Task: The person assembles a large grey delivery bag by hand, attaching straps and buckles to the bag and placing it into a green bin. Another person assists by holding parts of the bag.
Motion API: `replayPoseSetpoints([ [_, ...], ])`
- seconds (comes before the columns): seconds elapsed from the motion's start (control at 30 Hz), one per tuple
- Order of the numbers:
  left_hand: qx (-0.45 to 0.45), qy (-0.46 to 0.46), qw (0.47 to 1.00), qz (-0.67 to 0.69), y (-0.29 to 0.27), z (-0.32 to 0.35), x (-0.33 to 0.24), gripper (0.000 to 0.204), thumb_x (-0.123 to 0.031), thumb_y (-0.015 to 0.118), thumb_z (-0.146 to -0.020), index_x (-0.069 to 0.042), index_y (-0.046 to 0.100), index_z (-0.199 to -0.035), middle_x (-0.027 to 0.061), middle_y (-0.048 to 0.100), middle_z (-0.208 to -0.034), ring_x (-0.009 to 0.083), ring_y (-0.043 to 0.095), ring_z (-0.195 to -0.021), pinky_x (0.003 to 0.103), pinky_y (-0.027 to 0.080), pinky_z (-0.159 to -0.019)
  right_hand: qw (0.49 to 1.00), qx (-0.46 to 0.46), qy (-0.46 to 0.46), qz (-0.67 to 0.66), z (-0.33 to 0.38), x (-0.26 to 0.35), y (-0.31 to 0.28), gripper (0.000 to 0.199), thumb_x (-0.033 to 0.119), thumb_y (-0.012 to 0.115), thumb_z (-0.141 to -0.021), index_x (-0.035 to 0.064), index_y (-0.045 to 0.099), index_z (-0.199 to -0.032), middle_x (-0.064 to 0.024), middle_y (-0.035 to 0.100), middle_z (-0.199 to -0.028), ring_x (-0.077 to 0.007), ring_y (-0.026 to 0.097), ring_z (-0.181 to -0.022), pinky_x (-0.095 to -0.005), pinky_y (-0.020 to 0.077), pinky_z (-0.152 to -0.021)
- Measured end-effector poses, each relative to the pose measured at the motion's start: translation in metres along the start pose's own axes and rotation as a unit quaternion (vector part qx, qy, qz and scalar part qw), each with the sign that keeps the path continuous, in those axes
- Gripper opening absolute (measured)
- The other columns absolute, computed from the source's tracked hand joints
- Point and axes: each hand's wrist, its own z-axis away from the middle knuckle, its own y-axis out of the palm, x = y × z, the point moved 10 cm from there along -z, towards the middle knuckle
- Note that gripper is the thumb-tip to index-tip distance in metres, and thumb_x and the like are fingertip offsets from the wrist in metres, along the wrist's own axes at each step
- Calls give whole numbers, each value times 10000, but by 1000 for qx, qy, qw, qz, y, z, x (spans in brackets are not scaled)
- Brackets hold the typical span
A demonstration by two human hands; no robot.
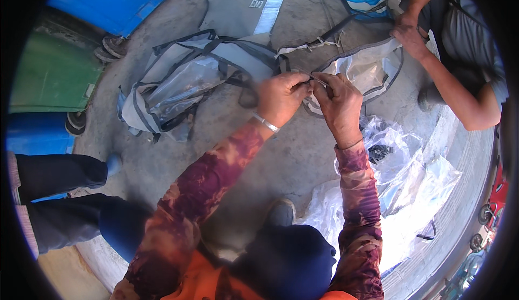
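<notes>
Head view is showing, at nine o'clock, green and blue wheeled bins (51,78), then a crumpled grey-trimmed clear plastic cover (178,83) lying on the concrete floor (238,154), and near centre the left hand (280,97) pinching together on a thin dark strap (312,77). Just right of it the right hand (340,102) is pinching the same strap, which is running from a second clear plastic cover (373,64) at one o'clock that another person's hand (410,39) is gripping by the edge. The sheet is looking light, floppy and slick, likely best taken by its sewn trim.
</notes>
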Motion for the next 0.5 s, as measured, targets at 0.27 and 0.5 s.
replayPoseSetpoints([
  [0.27,32,-20,999,-18,6,8,-4,79,56,649,-837,29,655,-911,101,706,-800,154,710,-704,276,542,-610,996,-16,-64,54,3,5,2,98,75,690,-823,20,670,-903,-134,624,-777,-317,622,-653,-391,496,-600],
  [0.5,13,-205,961,183,18,35,42,57,-18,712,-867,6,674,-901,96,722,-804,183,722,-665,272,587,-605,966,-134,-25,221,-59,-49,-42,146,131,658,-824,18,579,-776,-206,621,-783,-418,620,-731,-488,505,-640],
])
